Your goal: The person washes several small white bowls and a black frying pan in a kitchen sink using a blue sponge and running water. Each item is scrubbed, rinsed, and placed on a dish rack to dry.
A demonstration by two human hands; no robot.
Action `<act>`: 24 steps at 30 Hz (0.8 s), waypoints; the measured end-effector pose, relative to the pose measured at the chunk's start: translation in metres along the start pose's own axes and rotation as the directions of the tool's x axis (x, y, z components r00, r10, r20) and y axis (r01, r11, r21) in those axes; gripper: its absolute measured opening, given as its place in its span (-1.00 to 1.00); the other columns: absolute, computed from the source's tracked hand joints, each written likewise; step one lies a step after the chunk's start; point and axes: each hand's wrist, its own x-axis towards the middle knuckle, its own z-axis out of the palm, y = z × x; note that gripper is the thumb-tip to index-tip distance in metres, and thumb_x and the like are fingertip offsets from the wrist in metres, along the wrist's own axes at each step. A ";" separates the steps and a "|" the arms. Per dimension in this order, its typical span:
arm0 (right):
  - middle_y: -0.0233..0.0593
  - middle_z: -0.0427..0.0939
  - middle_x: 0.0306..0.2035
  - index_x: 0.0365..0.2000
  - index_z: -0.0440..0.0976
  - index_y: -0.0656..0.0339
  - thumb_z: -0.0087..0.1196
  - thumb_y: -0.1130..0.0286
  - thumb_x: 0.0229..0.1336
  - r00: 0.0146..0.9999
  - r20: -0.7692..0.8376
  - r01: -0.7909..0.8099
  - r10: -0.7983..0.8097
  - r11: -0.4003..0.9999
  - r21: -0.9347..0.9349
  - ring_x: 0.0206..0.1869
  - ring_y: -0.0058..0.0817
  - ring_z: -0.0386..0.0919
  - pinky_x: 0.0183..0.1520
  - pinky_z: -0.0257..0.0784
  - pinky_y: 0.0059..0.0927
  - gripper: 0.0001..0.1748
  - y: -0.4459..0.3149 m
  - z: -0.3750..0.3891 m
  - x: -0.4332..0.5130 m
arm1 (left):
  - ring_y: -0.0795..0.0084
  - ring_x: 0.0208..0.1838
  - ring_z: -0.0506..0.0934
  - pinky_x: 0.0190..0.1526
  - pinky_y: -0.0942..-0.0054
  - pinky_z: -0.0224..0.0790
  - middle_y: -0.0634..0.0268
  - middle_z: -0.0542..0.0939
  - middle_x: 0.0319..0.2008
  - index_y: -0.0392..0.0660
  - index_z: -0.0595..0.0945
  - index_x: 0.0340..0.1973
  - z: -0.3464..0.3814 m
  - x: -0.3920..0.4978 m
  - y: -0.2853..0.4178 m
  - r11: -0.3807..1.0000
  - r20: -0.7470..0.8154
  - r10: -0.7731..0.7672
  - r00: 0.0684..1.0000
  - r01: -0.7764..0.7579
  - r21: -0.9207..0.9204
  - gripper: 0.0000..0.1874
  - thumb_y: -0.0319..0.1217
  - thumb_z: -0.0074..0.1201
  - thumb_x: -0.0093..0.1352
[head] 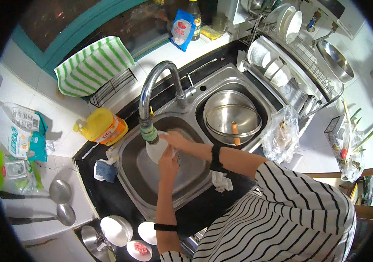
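Note:
Under the faucet spout (148,132), a white round dish, probably a bowl (153,154), is tilted over the left sink basin (140,177). My left hand (169,162) grips its near edge from below. At its far right side, my right hand (175,140) is on the same dish, the fingers against its rim. Part of the dish is hidden by the spout and my hands. Whether water is running is hard to tell.
Stacked steel bowls (230,111) fill the right basin. Beside it lie a plastic bag (281,134) and a dish rack (291,75). A yellow detergent jug (104,126) and a blue sponge (106,171) stand left. White bowls (116,231) sit at the lower left.

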 end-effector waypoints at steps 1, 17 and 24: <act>-0.03 0.51 -0.15 -0.04 0.37 0.25 -0.03 0.00 0.10 0.998 -0.036 -0.050 0.046 0.993 -0.106 -0.06 -0.21 0.48 -0.02 0.33 -0.29 -0.43 -0.006 0.003 0.005 | 0.14 -0.12 0.54 -0.05 0.29 0.37 0.01 0.53 -0.10 -0.36 0.46 -0.04 -0.002 -0.004 0.000 0.982 0.023 -0.073 0.997 0.076 -0.173 -0.63 -0.49 0.02 0.24; -0.18 0.48 -0.68 -0.62 0.51 0.26 0.03 0.00 0.09 0.943 -0.220 0.271 -0.248 0.959 0.079 -0.58 -0.49 0.47 -0.41 0.36 -0.36 -0.51 0.002 0.024 0.013 | 0.21 -0.09 0.53 -0.08 0.35 0.34 0.10 0.57 -0.16 -0.20 0.49 -0.01 -0.029 0.029 -0.022 0.972 -0.391 -0.210 0.896 0.150 -0.179 -0.66 -0.37 -0.06 0.33; -0.31 0.32 -0.77 -0.69 0.41 0.28 -0.05 -0.02 0.15 0.809 -0.567 0.197 -0.151 0.980 0.020 -0.69 -0.55 0.19 -0.55 0.18 -0.37 -0.44 0.001 -0.008 -0.023 | 0.20 -0.03 0.50 -0.08 0.24 0.39 0.10 0.49 -0.02 -0.16 0.45 0.02 0.008 0.064 -0.026 0.582 -0.063 -0.561 0.826 0.339 -0.739 -0.57 -0.14 -0.16 0.38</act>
